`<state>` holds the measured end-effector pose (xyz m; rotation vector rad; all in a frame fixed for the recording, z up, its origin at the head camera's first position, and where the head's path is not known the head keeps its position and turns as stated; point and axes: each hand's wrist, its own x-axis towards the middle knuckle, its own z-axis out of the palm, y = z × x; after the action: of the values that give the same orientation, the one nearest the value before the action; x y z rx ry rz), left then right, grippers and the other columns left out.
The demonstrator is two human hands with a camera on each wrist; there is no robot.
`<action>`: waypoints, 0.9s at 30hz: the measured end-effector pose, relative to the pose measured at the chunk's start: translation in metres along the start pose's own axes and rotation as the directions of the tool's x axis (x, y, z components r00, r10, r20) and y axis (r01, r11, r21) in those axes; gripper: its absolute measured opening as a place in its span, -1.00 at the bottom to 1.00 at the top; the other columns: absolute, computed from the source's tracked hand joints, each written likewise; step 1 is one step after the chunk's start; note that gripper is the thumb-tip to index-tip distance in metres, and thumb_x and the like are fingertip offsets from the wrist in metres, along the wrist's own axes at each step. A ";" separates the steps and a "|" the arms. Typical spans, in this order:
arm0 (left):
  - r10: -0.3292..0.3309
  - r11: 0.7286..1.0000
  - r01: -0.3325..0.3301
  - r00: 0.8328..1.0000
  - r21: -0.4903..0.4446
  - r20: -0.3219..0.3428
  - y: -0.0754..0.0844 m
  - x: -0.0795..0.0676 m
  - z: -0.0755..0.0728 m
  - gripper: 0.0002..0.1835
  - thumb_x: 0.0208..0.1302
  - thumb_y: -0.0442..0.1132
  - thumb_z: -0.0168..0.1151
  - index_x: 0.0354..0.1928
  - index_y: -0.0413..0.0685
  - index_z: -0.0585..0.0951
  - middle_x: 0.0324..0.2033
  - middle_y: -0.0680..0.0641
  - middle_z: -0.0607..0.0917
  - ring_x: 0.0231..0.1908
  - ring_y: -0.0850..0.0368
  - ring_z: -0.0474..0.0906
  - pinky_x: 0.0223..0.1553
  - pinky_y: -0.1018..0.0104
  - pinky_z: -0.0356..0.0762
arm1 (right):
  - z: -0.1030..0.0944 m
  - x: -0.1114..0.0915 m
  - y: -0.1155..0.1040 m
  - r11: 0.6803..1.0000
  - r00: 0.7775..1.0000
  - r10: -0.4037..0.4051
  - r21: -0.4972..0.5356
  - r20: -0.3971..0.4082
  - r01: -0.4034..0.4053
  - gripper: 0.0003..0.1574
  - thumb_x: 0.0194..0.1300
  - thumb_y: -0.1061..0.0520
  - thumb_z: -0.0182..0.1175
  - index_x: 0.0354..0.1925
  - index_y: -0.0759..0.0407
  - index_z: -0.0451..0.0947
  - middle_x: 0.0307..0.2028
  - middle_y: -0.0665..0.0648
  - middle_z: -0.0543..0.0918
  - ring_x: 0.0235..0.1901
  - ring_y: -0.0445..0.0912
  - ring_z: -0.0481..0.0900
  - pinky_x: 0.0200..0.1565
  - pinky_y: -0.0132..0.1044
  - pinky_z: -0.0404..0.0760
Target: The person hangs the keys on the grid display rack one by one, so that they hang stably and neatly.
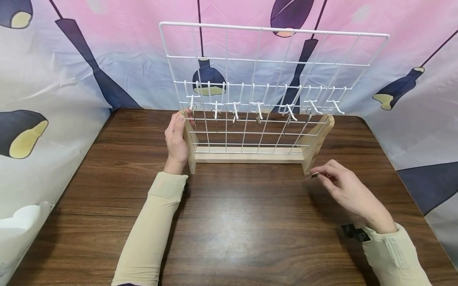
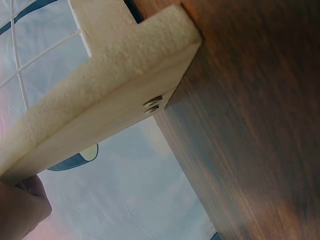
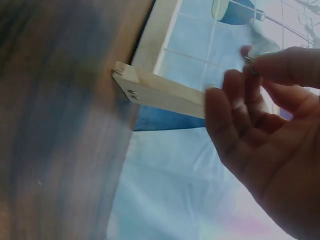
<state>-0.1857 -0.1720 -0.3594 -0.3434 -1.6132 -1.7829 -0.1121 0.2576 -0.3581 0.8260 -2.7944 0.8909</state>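
A white wire grid rack (image 1: pixel 250 61) on a pale wooden stand (image 1: pixel 250 155) stands upright on the table. My left hand (image 1: pixel 177 139) grips the top of the stand's left side post (image 2: pixel 100 100), thumb in front. Just off the foot of the right side post (image 1: pixel 316 145), my right hand (image 1: pixel 345 188) pinches a small shiny metal piece (image 1: pixel 315 174) between thumb and fingertips; its exact kind I cannot tell. The same pinch shows in the right wrist view, mostly covered by the fingers (image 3: pixel 225 115). White hooks (image 1: pixel 258 110) line the grid, with small rings and thin chains hanging from several.
The dark wood-grain table (image 1: pixel 229 222) spreads in front of the stand and to both sides. Behind it hangs a printed cloth backdrop (image 1: pixel 132 47) with lamp shapes. Crumpled white material (image 1: pixel 25 222) lies at the left edge. Screw heads (image 2: pixel 152 104) show low on the left post.
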 end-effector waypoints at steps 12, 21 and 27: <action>0.002 1.000 -0.002 1.000 -0.016 -0.001 0.000 0.000 0.000 -0.66 0.44 -0.23 -0.14 -0.07 -0.21 0.63 -0.23 -0.06 0.57 -0.27 -0.12 0.46 -0.18 0.34 0.47 | -0.012 0.005 -0.012 0.996 0.967 -0.091 -0.042 -0.238 0.083 -0.33 0.05 0.51 0.34 0.15 0.22 0.50 -0.32 -0.05 0.60 -0.33 -0.32 0.51 -0.29 -0.62 0.45; 0.002 1.000 -0.002 1.000 -0.010 0.000 0.001 -0.001 0.001 -0.59 0.44 -0.22 -0.14 -0.05 -0.49 0.54 -0.23 -0.25 0.54 -0.26 -0.20 0.43 -0.19 0.34 0.47 | -0.024 0.008 -0.018 0.993 0.907 -0.113 -0.017 -0.405 0.116 -0.33 -0.13 0.60 0.40 0.01 0.30 0.55 -0.35 0.05 0.68 -0.31 -0.37 0.52 -0.35 -0.60 0.36; -0.001 1.000 0.001 1.000 -0.011 -0.002 0.001 -0.001 0.000 -0.63 0.44 -0.20 -0.12 -0.06 -0.31 0.61 -0.21 -0.38 0.49 -0.27 -0.18 0.44 -0.20 0.33 0.47 | -0.029 0.014 -0.031 0.981 0.831 -0.038 0.136 -0.555 0.136 -0.48 -0.09 0.67 0.31 -0.08 0.52 0.51 -0.33 0.19 0.66 -0.33 -0.29 0.57 -0.34 -0.61 0.46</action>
<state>-0.1844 -0.1716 -0.3593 -0.3458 -1.6027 -1.7925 -0.1098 0.2457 -0.3149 0.5847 -2.1848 1.1469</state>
